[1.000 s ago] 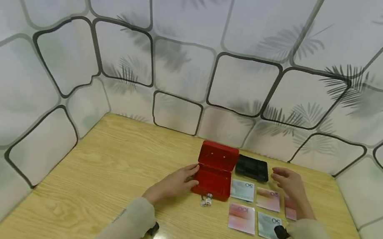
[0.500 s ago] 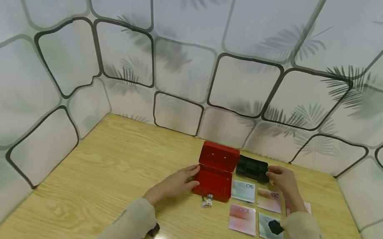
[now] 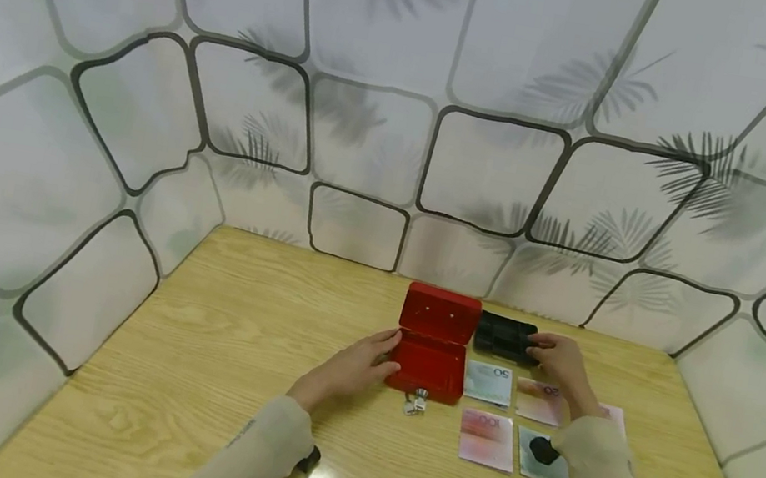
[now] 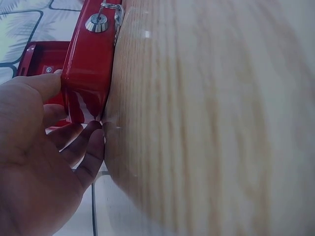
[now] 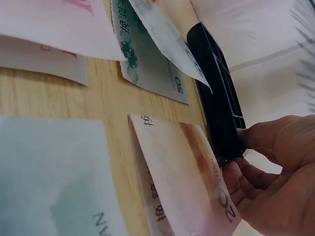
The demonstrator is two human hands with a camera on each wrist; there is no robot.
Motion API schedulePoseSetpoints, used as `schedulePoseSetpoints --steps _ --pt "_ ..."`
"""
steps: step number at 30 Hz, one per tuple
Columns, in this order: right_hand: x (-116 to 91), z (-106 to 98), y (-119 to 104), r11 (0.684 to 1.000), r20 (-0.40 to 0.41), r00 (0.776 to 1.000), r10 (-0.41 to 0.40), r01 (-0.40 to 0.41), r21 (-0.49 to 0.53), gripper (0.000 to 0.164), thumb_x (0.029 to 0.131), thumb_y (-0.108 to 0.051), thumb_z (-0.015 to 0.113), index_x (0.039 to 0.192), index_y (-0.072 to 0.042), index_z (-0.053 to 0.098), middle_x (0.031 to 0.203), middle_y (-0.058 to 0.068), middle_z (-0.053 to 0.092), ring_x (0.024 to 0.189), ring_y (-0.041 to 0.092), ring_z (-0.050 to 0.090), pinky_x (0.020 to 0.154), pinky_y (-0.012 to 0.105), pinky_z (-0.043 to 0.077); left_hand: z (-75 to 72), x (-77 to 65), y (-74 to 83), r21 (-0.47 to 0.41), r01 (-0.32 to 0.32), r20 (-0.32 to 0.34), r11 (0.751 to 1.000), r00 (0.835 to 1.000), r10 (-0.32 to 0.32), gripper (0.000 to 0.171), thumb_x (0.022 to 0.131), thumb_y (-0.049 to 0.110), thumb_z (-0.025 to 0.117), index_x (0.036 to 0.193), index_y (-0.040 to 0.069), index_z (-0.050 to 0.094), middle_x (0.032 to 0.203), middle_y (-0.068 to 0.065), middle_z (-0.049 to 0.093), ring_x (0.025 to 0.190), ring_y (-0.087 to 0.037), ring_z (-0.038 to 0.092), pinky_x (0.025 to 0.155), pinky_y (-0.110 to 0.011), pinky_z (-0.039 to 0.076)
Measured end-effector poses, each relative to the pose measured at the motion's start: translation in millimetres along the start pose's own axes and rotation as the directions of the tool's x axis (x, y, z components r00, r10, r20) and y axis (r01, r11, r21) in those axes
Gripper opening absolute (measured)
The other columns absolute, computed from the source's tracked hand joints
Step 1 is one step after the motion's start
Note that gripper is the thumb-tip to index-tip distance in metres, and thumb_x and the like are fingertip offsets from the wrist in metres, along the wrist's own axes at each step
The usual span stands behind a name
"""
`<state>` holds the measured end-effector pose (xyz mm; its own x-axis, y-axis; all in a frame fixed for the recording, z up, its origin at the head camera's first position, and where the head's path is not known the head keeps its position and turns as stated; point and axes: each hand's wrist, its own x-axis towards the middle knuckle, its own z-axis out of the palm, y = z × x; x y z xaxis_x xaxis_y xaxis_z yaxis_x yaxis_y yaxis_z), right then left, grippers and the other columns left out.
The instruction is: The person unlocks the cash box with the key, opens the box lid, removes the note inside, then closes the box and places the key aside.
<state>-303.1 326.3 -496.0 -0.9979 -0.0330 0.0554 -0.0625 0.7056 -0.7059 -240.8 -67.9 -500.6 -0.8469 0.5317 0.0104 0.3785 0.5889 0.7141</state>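
Note:
The red cash box (image 3: 427, 367) stands with its lid (image 3: 441, 313) raised and its inside bare. My left hand (image 3: 350, 365) rests at its left wall, thumb at the rim and other fingers loosely bent alongside; in the left wrist view the hand (image 4: 44, 142) touches the red corner. A silver lock with keys (image 4: 97, 22) sits at the box's front. Right of the lid lies a black compartment tray (image 3: 503, 337). My right hand (image 3: 559, 366) pinches its right end, thumb at the upper edge (image 5: 221, 93) and fingers low at the end.
Folded banknotes lie in two rows before the tray: a green 50 (image 3: 489, 382), an orange 20 (image 3: 538, 402), a pink 100 (image 3: 486, 440), another green 50 (image 3: 545, 469) and a pink note (image 3: 615, 417) partly under my right arm. A patterned curtain (image 3: 355, 226) borders the wooden table (image 3: 200, 378).
My right hand has moved left, from just beside the black tray to its right end, and now grips it there. The left hand and the cash box have stayed in place.

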Motion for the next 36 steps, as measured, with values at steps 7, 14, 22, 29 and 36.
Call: schedulePoseSetpoints --steps 7,14,22,29,36 --pt "-0.9 2.9 -0.7 0.998 -0.002 0.999 0.039 -0.039 -0.053 0.027 0.096 -0.005 0.068 0.117 0.012 0.07 0.102 0.026 0.073 0.069 0.017 0.057 0.065 0.034 0.048 0.3 -0.9 1.1 -0.003 0.009 0.003 1.0 1.0 -0.009 0.064 0.109 0.031 0.054 0.162 0.003 0.03 0.169 -0.01 0.025 0.154 -0.03 0.026 0.122 -0.048 0.028" --pt "-2.7 6.9 0.2 0.995 -0.078 0.997 0.025 -0.033 -0.098 0.022 0.093 -0.004 0.07 0.11 0.009 0.074 0.101 0.025 0.074 0.081 0.03 0.065 0.076 0.045 0.052 0.0 -1.2 1.8 0.0 0.006 0.005 1.0 1.0 -0.006 0.063 0.11 0.03 0.053 0.162 0.003 0.029 0.169 -0.01 0.025 0.154 -0.03 0.026 0.122 -0.048 0.028" --pt "-1.7 8.1 2.4 0.993 -0.128 0.992 0.022 -0.036 -0.109 0.018 0.09 -0.004 0.072 0.103 0.008 0.076 0.099 0.024 0.075 0.085 0.034 0.066 0.076 0.045 0.052 -0.7 -0.3 1.5 0.001 0.011 0.014 1.0 1.0 -0.011 0.064 0.109 0.031 0.054 0.162 0.004 0.029 0.169 -0.009 0.025 0.154 -0.029 0.026 0.122 -0.047 0.027" --pt "-3.5 6.3 -0.5 0.992 -0.137 0.99 0.031 -0.047 -0.119 0.019 0.091 -0.006 0.073 0.103 0.008 0.076 0.1 0.025 0.075 0.089 0.039 0.067 0.081 0.053 0.053 -1.1 0.1 1.6 0.008 0.012 0.013 1.0 1.0 -0.012 0.064 0.11 0.033 0.053 0.162 0.005 0.029 0.169 -0.009 0.025 0.154 -0.03 0.026 0.123 -0.048 0.027" --pt "-11.1 0.8 -4.2 0.989 -0.123 0.988 0.089 -0.102 -0.107 0.025 0.094 -0.011 0.07 0.109 0.009 0.075 0.114 0.031 0.07 0.105 0.048 0.063 0.093 0.059 0.049 0.1 -0.2 0.0 0.004 0.012 0.01 1.0 1.0 -0.012 0.065 0.109 0.033 0.054 0.162 0.004 0.029 0.169 -0.008 0.025 0.154 -0.029 0.026 0.122 -0.047 0.027"
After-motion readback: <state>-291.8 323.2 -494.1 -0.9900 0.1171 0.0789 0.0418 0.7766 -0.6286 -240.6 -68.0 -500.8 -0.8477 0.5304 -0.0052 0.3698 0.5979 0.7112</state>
